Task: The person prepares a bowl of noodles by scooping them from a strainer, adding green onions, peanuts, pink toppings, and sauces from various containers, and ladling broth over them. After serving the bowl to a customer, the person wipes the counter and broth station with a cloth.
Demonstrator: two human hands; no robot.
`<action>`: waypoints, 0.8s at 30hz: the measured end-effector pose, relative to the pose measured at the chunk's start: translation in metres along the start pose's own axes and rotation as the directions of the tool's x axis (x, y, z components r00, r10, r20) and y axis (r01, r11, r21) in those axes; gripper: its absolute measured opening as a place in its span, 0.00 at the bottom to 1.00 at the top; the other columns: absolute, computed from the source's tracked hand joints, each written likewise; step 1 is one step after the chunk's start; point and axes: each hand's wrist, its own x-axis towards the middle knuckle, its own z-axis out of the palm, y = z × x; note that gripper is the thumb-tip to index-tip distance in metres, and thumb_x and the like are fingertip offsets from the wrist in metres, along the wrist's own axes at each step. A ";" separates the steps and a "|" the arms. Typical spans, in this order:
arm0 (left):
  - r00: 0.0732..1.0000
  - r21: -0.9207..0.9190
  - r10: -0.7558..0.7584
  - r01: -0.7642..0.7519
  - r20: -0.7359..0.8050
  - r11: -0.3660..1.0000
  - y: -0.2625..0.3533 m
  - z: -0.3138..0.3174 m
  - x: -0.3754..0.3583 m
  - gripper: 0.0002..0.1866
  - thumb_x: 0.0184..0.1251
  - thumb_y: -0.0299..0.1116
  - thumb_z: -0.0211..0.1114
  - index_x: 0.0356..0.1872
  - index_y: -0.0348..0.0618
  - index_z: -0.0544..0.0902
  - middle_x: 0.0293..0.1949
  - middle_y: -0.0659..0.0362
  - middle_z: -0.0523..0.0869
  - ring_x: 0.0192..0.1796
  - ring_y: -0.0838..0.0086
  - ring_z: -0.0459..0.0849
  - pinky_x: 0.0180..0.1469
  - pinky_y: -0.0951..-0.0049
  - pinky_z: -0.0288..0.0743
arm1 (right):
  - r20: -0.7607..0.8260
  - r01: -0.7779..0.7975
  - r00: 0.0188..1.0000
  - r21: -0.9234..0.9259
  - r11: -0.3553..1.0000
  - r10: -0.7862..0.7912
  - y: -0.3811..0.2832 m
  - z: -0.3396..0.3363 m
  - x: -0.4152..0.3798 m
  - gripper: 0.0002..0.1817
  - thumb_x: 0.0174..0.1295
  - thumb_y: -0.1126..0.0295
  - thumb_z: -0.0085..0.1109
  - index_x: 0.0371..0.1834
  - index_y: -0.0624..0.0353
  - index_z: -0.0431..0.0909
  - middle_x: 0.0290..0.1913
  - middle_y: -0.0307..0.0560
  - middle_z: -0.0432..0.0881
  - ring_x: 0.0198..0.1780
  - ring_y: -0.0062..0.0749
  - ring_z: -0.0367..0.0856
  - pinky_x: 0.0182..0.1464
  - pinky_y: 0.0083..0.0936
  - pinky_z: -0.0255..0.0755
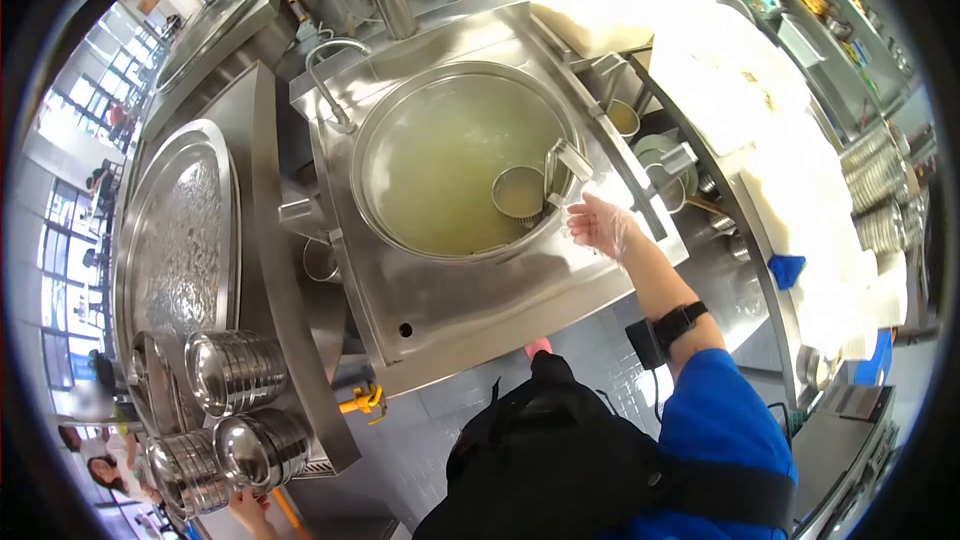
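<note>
My right hand, in a clear thin glove, is beside the right rim of the large round pot with its fingers apart. Just left of it, a round metal scoop sits in the cloudy yellow-green broth, its flat handle leaning over the rim. At the lower left edge, my left hand has its fingers curled at the rim of a stacked metal bowl. Part of that hand and its forearm is cut off by the view.
A curved tap stands behind the pot. Left is a large round metal tray, with further bowl stacks below. A yellow valve juts from the stove front. On the right counter are white coverings and a blue cloth.
</note>
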 end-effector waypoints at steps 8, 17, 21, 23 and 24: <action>0.963 -0.275 -0.234 0.192 -0.131 0.942 0.062 0.003 -0.080 0.10 0.53 0.29 0.61 0.19 0.42 0.69 0.16 0.66 0.68 0.17 0.80 0.68 0.17 0.79 0.61 | 0.436 -0.568 0.734 -0.028 0.823 0.521 -0.018 -0.007 0.121 0.43 0.59 0.41 0.49 0.52 0.83 0.68 0.38 0.68 0.79 0.32 0.49 0.82 0.23 0.24 0.76; 0.901 -0.614 -0.319 0.435 0.296 0.659 0.107 0.118 -0.223 0.18 0.54 0.17 0.56 0.46 0.47 0.75 0.34 0.64 0.79 0.30 0.80 0.75 0.31 0.82 0.67 | 0.180 -0.481 0.857 -0.056 0.875 0.482 -0.012 0.068 0.046 0.09 0.54 0.77 0.55 0.35 0.72 0.70 0.35 0.57 0.78 0.36 0.45 0.83 0.38 0.32 0.84; 0.798 -0.629 -0.348 0.602 0.492 0.491 0.097 0.155 -0.254 0.19 0.52 0.16 0.54 0.45 0.46 0.75 0.34 0.64 0.79 0.30 0.79 0.75 0.30 0.81 0.68 | 0.386 -0.340 0.854 -0.090 0.936 0.348 -0.036 0.073 0.019 0.07 0.57 0.74 0.48 0.28 0.68 0.72 0.34 0.53 0.77 0.33 0.36 0.79 0.47 0.27 0.75; 0.766 -0.604 -0.306 0.638 0.566 0.479 0.093 0.169 -0.262 0.18 0.52 0.18 0.55 0.45 0.47 0.75 0.35 0.64 0.80 0.34 0.79 0.78 0.35 0.79 0.72 | 0.392 -0.383 0.823 -0.150 0.912 0.410 -0.032 0.052 0.045 0.07 0.57 0.74 0.49 0.27 0.67 0.71 0.32 0.51 0.76 0.32 0.34 0.78 0.45 0.27 0.75; 0.746 -0.566 -0.300 0.654 0.595 0.503 0.099 0.175 -0.267 0.17 0.52 0.21 0.56 0.44 0.49 0.76 0.33 0.65 0.80 0.36 0.80 0.79 0.39 0.78 0.74 | 0.393 -0.402 0.808 -0.178 0.898 0.439 -0.035 0.056 0.049 0.06 0.57 0.73 0.50 0.27 0.67 0.71 0.32 0.51 0.76 0.32 0.33 0.77 0.44 0.27 0.75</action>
